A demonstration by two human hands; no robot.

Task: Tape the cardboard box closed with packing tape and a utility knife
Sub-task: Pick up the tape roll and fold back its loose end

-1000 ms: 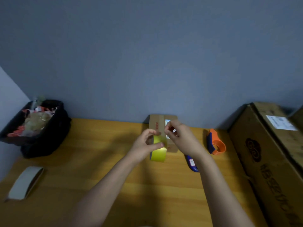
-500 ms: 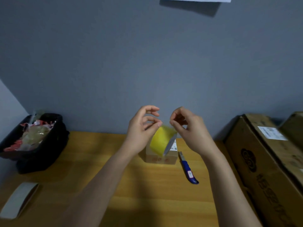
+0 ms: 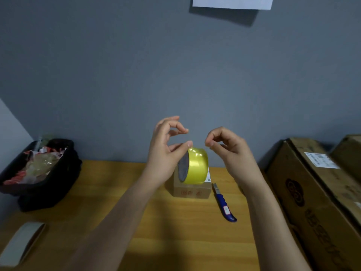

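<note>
My left hand [image 3: 164, 153] holds a roll of yellow packing tape [image 3: 196, 166] up in the air, thumb on its top edge and fingers behind the core. My right hand [image 3: 227, 148] hovers just right of the roll with fingers loosely curled; I see nothing between them and a small gap to the roll. Below and behind the roll, a small cardboard box [image 3: 192, 190] sits on the wooden table [image 3: 175, 241]. A blue utility knife [image 3: 224, 207] lies on the table just right of the box, blade end towards the wall.
A black bin [image 3: 45, 182] full of crumpled scraps stands at the back left. An empty grey tape core [image 3: 21, 243] lies at the near left. Large cardboard boxes [image 3: 312, 192] fill the right edge. A white paper [image 3: 232, 2] hangs on the grey wall.
Both hands lifted the tape roll from the box top into the air. The right hand's fingers came off the roll and drew slightly to the right.
</note>
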